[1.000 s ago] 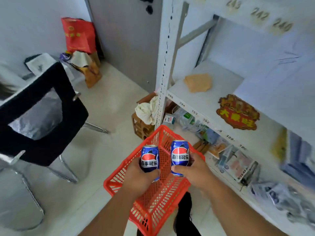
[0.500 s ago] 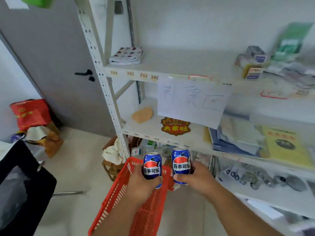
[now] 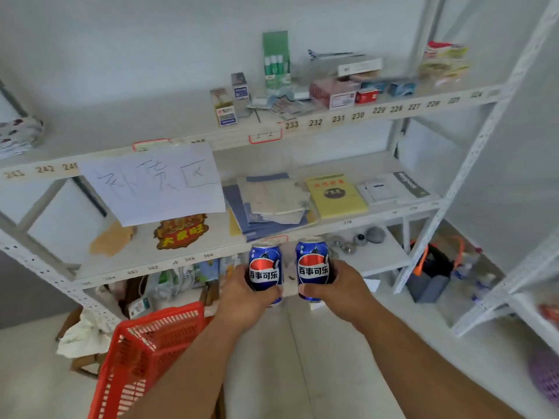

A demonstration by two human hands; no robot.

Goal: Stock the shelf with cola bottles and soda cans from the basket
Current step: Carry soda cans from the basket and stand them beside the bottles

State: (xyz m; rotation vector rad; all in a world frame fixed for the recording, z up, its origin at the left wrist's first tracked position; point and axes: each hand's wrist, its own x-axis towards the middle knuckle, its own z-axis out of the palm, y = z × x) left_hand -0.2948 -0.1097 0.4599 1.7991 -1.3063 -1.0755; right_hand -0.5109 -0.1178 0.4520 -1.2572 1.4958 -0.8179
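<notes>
Cans stand upright side by side: the left hand (image 3: 242,297) has its grip clamped on the left can (image 3: 265,269), the right hand (image 3: 338,293) on the right can (image 3: 312,267), just before the shelf (image 3: 211,255); basket (image 3: 145,355) below-left.

Brightness: the scene is evenly and brightly lit; the white walls and the shelf (image 3: 317,228) are rendered pale, slightly washed out.
Light source: none is seen; soft diffuse light is suggested.
Shadows: only faint ones are cast, under the shelf boards at centre left.
Glare: small highlights are seen on the can tops at centre.
Blur: boxes at upper right and items at the lower right edge are smeared.
Sharpness: the can labels at centre are rendered clearest.
Distortion: shelf uprights are bowed outward toward both side edges.
</notes>
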